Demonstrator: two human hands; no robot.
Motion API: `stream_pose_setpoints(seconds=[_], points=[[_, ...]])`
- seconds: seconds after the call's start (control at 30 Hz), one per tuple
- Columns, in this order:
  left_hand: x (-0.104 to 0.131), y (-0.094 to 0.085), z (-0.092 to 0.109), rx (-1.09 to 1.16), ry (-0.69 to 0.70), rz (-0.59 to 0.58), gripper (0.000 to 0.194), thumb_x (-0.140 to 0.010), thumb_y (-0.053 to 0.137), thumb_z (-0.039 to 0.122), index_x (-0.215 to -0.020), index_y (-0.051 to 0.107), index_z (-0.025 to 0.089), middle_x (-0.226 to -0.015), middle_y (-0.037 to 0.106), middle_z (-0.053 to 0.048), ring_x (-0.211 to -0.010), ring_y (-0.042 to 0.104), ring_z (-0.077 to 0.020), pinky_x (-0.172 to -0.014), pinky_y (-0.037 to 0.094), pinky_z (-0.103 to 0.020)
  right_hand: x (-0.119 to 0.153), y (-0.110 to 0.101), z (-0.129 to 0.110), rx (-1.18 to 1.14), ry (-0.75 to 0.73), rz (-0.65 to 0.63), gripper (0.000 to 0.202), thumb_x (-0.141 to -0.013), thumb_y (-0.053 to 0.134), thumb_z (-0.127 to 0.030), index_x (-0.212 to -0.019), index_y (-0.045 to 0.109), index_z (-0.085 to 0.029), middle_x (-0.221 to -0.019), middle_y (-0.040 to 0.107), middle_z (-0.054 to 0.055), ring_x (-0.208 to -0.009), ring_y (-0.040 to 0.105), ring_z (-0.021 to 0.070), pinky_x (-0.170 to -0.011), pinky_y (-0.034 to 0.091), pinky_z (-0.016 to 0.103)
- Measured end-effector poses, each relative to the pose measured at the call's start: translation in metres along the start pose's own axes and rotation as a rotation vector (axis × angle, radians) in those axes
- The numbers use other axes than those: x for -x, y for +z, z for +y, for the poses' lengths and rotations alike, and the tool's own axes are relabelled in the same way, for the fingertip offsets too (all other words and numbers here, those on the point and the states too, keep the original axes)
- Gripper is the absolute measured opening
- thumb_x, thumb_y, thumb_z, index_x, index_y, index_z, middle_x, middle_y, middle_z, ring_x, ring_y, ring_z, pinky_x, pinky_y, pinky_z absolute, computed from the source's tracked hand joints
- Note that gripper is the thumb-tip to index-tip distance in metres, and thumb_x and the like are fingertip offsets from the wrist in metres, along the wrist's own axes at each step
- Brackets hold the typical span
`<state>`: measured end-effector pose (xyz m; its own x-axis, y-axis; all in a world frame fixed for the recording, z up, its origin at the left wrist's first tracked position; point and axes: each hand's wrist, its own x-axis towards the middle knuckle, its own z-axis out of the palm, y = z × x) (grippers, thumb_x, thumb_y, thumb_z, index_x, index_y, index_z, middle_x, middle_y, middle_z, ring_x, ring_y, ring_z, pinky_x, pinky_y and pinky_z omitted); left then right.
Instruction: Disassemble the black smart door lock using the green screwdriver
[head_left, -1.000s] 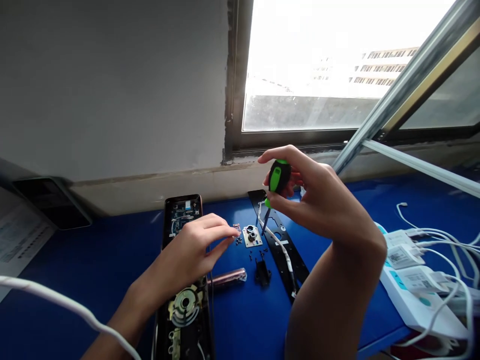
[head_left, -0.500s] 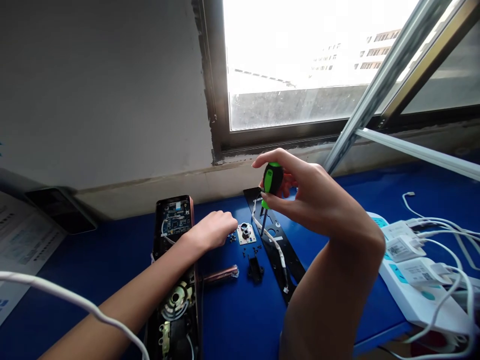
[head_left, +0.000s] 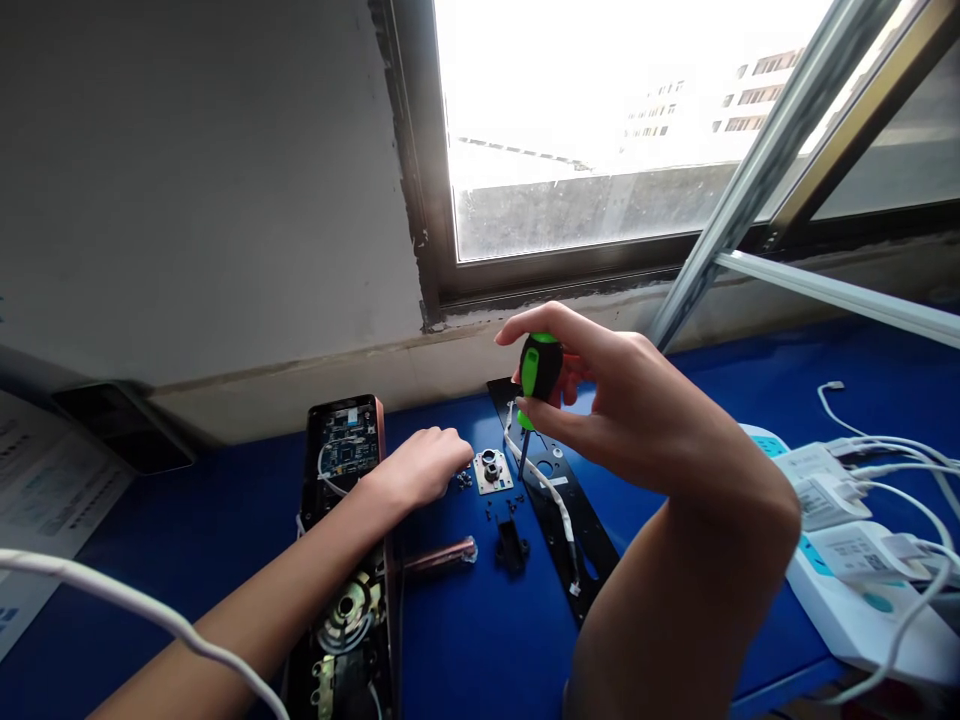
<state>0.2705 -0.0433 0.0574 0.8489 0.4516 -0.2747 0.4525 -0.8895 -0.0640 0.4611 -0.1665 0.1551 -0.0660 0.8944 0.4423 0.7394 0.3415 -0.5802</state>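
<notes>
My right hand (head_left: 592,385) is closed around the green and black handle of a screwdriver (head_left: 541,372), its shaft pointing down beside the left edge of a long black plate (head_left: 559,483). A white wrapped cable (head_left: 551,490) lies along that plate. My left hand (head_left: 429,465) is closed above the table, next to some small screws (head_left: 465,480); its fingertips are hidden, so I cannot tell what they hold. Between the hands lies a small square board with a round black part (head_left: 493,470). Several tiny black screws (head_left: 515,503) and a black plastic bracket (head_left: 511,547) are in front of it.
An opened long device housing (head_left: 346,440) with a circuit board lies under my left forearm. A copper-coloured cylinder (head_left: 439,557) is beside it. At the right stands a white power strip (head_left: 847,610) with chargers and cables. A metal frame (head_left: 750,190) slants before the window.
My right hand and the screwdriver have shifted slightly left and down, with the tip nearer the square board. My left hand stays in nearly the same place. The view has moved a little.
</notes>
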Motion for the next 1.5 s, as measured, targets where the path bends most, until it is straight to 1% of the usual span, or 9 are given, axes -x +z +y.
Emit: stream_pose_setpoints(seconds=[0.27, 0.4, 0.53, 0.6, 0.73, 0.83, 1.03, 1.23, 1.5], points=[[0.004, -0.008, 0.004, 0.058, -0.001, 0.006, 0.023, -0.077, 0.058, -0.003, -0.079, 0.065, 0.019, -0.082, 0.069, -0.006, -0.077, 0.07, -0.0247, -0.063, 0.045, -0.029, -0.005, 0.003, -0.008, -0.025, -0.018, -0.035, 0.052, -0.078, 0.066, -0.007, -0.126, 0.06, -0.028, -0.083, 0.067, -0.004, -0.072, 0.064, 0.0126, -0.067, 0.054, 0.027], [0.022, -0.019, 0.0, 0.141, -0.002, 0.098, 0.021, -0.085, 0.059, 0.004, -0.091, 0.069, 0.022, -0.089, 0.072, -0.005, -0.084, 0.071, -0.024, -0.068, 0.049, -0.03, -0.005, 0.005, -0.012, -0.034, -0.04, -0.058, 0.05, -0.08, 0.067, -0.009, -0.126, 0.059, -0.027, -0.084, 0.067, -0.004, -0.072, 0.063, 0.0122, -0.063, 0.053, 0.026], [0.065, -0.031, -0.017, 0.366, 0.006, 0.322, 0.017, -0.098, 0.056, 0.02, -0.108, 0.07, 0.025, -0.103, 0.077, -0.003, -0.093, 0.072, -0.0219, -0.08, 0.054, -0.031, -0.007, 0.01, -0.022, -0.095, -0.093, -0.02, 0.052, -0.085, 0.07, -0.015, -0.133, 0.058, -0.03, -0.091, 0.07, -0.002, -0.078, 0.067, 0.0156, -0.07, 0.058, 0.031], [0.091, -0.032, -0.03, 0.421, -0.028, 0.564, 0.021, -0.101, 0.055, 0.029, -0.116, 0.07, 0.024, -0.115, 0.075, -0.004, -0.104, 0.071, -0.0215, -0.091, 0.054, -0.031, -0.011, 0.015, -0.03, -0.182, -0.151, 0.048, 0.056, -0.086, 0.073, -0.015, -0.137, 0.056, -0.031, -0.099, 0.072, 0.001, -0.086, 0.07, 0.0195, -0.077, 0.061, 0.037], [0.134, -0.024, -0.063, 0.428, -0.284, 0.837, 0.022, -0.1, 0.059, 0.037, -0.112, 0.072, 0.025, -0.116, 0.076, -0.003, -0.106, 0.071, -0.0219, -0.099, 0.054, -0.032, -0.03, 0.039, -0.049, -0.357, -0.24, 0.296, 0.057, -0.085, 0.076, -0.016, -0.135, 0.054, -0.033, -0.126, 0.067, 0.005, -0.105, 0.072, 0.0254, -0.091, 0.064, 0.047], [0.151, -0.012, -0.085, 0.469, -0.403, 0.824, 0.026, -0.101, 0.056, 0.04, -0.115, 0.073, 0.025, -0.12, 0.075, -0.004, -0.11, 0.07, -0.0242, -0.099, 0.055, -0.036, -0.048, 0.069, -0.06, -0.397, -0.229, 0.437, 0.055, -0.088, 0.073, -0.02, -0.136, 0.049, -0.034, -0.127, 0.065, 0.005, -0.11, 0.072, 0.0249, -0.097, 0.063, 0.049], [0.158, 0.011, -0.106, 0.556, -0.362, 0.677, 0.035, -0.104, 0.05, 0.039, -0.13, 0.067, 0.026, -0.135, 0.068, -0.007, -0.123, 0.065, -0.0256, -0.107, 0.052, -0.042, -0.069, 0.122, -0.082, -0.387, -0.237, 0.604, 0.049, -0.092, 0.069, -0.02, -0.133, 0.047, -0.034, -0.107, 0.068, 0.004, -0.11, 0.072, 0.0267, -0.089, 0.065, 0.05], [0.152, 0.022, -0.109, 0.665, -0.301, 0.679, 0.037, -0.107, 0.043, 0.031, -0.139, 0.061, 0.028, -0.14, 0.066, -0.005, -0.128, 0.062, -0.0228, -0.111, 0.05, -0.04, -0.083, 0.143, -0.098, -0.378, -0.251, 0.523, 0.052, -0.084, 0.073, -0.012, -0.128, 0.054, -0.031, -0.107, 0.068, 0.003, -0.101, 0.073, 0.0232, -0.083, 0.067, 0.044], [0.145, 0.026, -0.114, 0.729, -0.231, 0.698, 0.036, -0.107, 0.044, 0.026, -0.139, 0.06, 0.029, -0.14, 0.066, -0.004, -0.127, 0.063, -0.0207, -0.111, 0.049, -0.037, -0.088, 0.164, -0.092, -0.337, -0.252, 0.469, 0.055, -0.082, 0.077, -0.011, -0.129, 0.059, -0.033, -0.111, 0.07, 0.003, -0.099, 0.072, 0.0225, -0.086, 0.065, 0.045]])
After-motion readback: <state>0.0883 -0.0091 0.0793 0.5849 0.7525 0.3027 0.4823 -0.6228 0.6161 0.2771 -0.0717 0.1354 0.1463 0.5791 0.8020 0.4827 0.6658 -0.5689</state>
